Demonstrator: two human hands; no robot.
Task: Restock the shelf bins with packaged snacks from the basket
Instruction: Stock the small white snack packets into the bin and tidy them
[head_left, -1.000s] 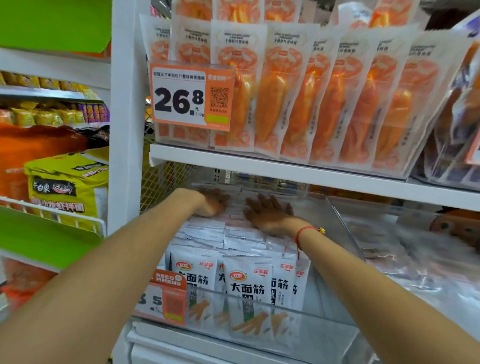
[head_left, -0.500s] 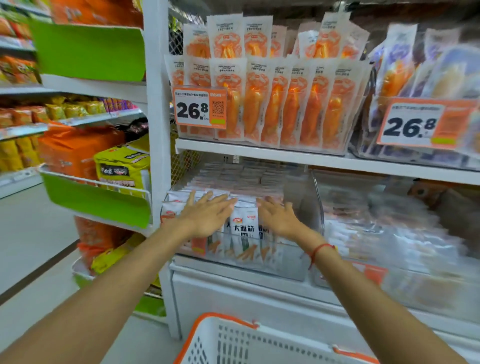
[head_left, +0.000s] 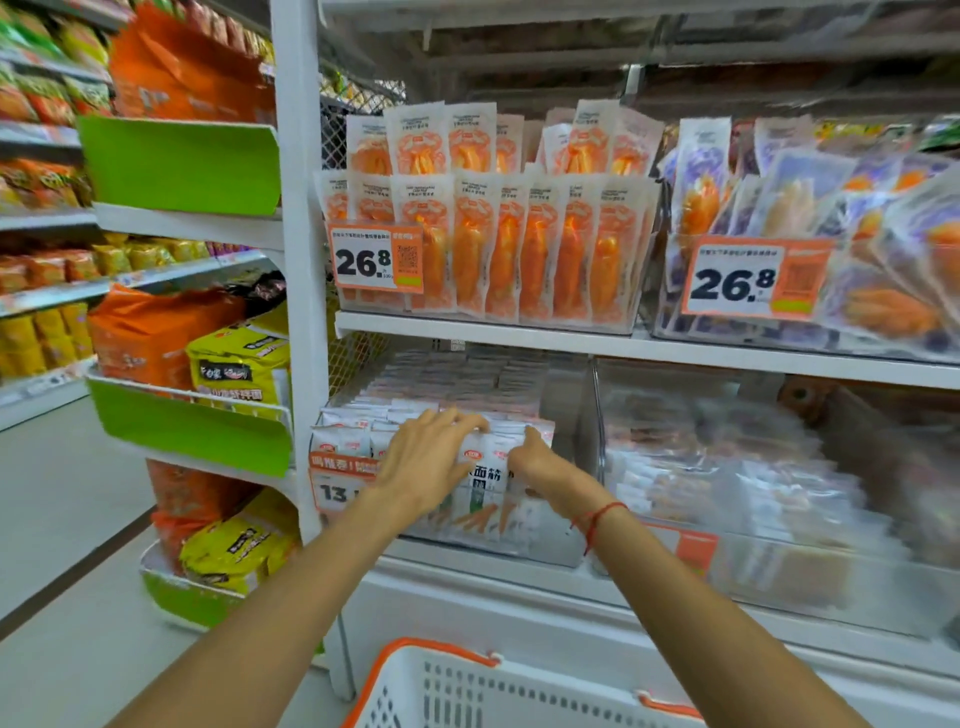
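White snack packets (head_left: 485, 480) with red logos and black characters stand in rows inside a clear shelf bin (head_left: 550, 543) on the lower shelf. My left hand (head_left: 423, 460) rests on the tops of the front rows, fingers spread forward. My right hand (head_left: 535, 460) presses the front packets just to its right, fingers reaching over their top edge. Neither hand lifts a packet. The white basket with an orange rim (head_left: 441, 649) sits below my arms at the bottom edge; its contents are hidden.
Orange packets (head_left: 498, 260) fill the upper shelf behind a 26.8 price tag (head_left: 376, 257). A second clear bin (head_left: 753, 467) of blurred packets sits to the right. A white upright post (head_left: 298, 260) and green side racks (head_left: 192, 436) of noodle bags stand at left.
The view has pulled back and more of the basket shows. Both hands slid from deep in the bin to the tops of the front packets and moved closer together.
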